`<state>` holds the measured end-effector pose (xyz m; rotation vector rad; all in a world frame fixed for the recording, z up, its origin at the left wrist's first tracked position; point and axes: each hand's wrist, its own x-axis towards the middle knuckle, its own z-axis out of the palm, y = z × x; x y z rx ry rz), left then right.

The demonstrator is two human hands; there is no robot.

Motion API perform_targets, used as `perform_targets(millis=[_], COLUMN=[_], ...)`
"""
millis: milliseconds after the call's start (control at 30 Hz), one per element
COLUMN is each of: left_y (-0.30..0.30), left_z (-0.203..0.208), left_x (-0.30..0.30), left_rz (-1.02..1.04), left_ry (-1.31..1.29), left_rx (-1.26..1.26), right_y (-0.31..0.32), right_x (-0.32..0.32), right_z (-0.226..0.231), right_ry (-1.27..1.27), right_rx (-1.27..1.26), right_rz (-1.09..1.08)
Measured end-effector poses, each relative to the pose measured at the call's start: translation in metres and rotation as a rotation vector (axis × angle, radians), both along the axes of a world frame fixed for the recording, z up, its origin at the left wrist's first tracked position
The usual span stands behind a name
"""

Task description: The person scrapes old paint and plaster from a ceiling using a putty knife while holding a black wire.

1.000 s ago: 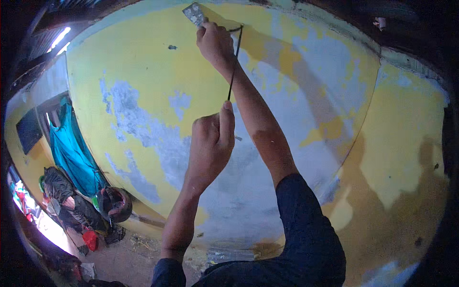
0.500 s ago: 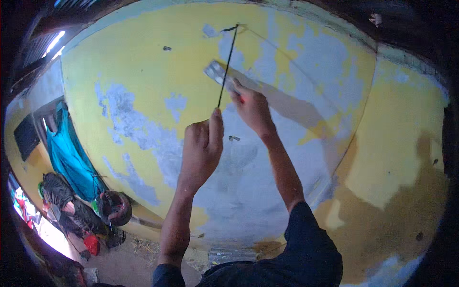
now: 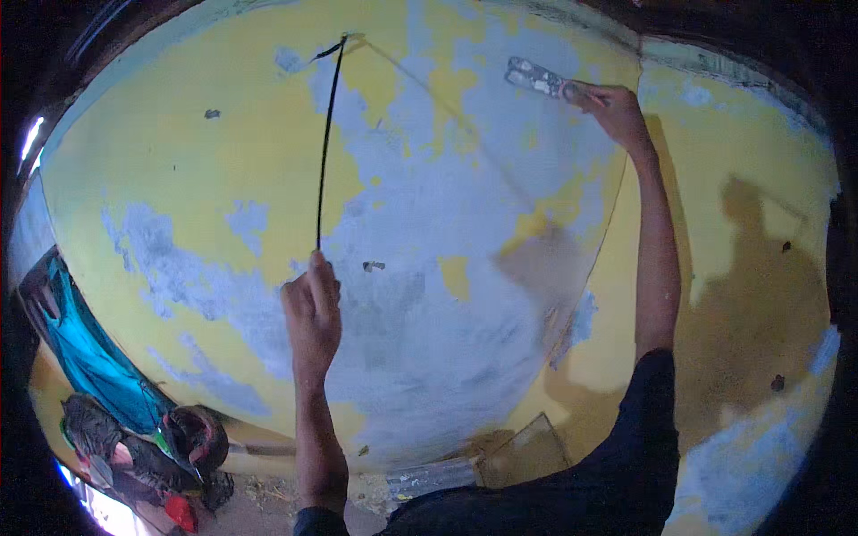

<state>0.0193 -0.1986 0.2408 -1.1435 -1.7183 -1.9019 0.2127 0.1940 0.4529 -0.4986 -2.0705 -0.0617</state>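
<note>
In my left hand point(image 3: 311, 311), closed near the middle left, is the lower end of a thin black cord point(image 3: 327, 143). It runs straight and taut up to a fixing point high on the yellow wall point(image 3: 223, 71), where a short black end sticks out. Higher up at the right, my right hand point(image 3: 617, 116) grips a scraper point(image 3: 536, 79) whose flat metal blade is spotted with white. The blade points left, over a stretch of wall with peeled grey patches point(image 3: 393, 313). Whether it touches the wall I cannot tell.
A wall corner runs down on the right, with my shadow on the adjoining wall point(image 3: 706, 348). Lower left, a teal cloth point(image 3: 98, 344) hangs above a dark helmet-like object point(image 3: 197, 440), dark bundles and a red item point(image 3: 181, 513). A grey sheet point(image 3: 429, 480) lies along the wall's foot.
My right hand has swung up and to the right with the scraper, away from the cord. The view has shifted right; my left hand still grips the cord, lower in view.
</note>
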Motion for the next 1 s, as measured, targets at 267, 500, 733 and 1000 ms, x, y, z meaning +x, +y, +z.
perform_targets(millis=[267,500,733,1000], left_y=[0.000,0.016,0.023,0.018], left_z=[-0.007,-0.008,-0.013,-0.010], left_x=[-0.020,-0.005,-0.009,0.000], left_rz=[0.058,-0.012,-0.019,0.000], left_ry=[0.001,0.004,-0.018,-0.022], left_rx=[-0.022,0.101,0.097,0.096], right_y=[0.065,0.014,-0.033,-0.131], right_x=[-0.001,-0.039,-0.078,-0.153], right_z=[0.046,0.082,0.111,0.132], right_ry=[-0.012,-0.060,-0.103,-0.105], right_rx=[0.111,0.136,0.111,0.427], right_rz=[0.149,0.035,0.273,0.586])
